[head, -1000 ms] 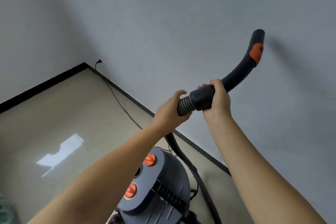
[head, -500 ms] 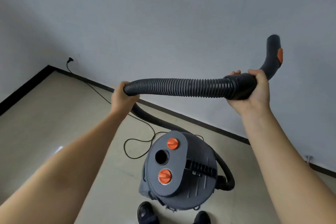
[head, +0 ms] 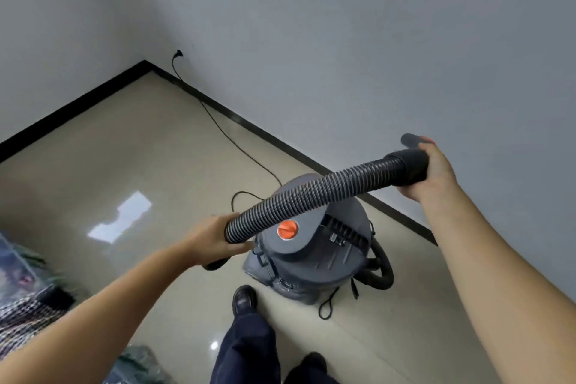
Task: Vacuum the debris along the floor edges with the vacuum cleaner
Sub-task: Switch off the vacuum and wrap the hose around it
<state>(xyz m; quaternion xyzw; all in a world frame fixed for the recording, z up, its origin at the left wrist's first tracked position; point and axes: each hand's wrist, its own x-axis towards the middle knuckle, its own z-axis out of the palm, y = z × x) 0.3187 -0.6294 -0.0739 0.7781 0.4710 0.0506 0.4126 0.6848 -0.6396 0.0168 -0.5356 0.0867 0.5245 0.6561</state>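
Note:
A grey canister vacuum cleaner [head: 321, 252] with an orange knob stands on the tiled floor close to the right wall. Its black ribbed hose [head: 311, 193] stretches across above the canister, held at both ends of the visible span. My left hand [head: 215, 238] grips the hose low at the left. My right hand [head: 433, 171] grips the smooth black handle end, whose tip with an orange patch [head: 411, 140] pokes out past the fingers. The rest of the hose loops down behind the canister at the right.
A black power cord [head: 230, 137] runs from a wall plug [head: 178, 54] near the corner to the vacuum. Black skirting [head: 78, 104] lines both walls. Patterned bags [head: 28, 299] lie at lower left. My shoes and dark trousers [head: 249, 343] stand just behind the canister.
Both hands have dropped lower with the hose, which now slants down to the left over the canister. The view has swung left toward the room corner.

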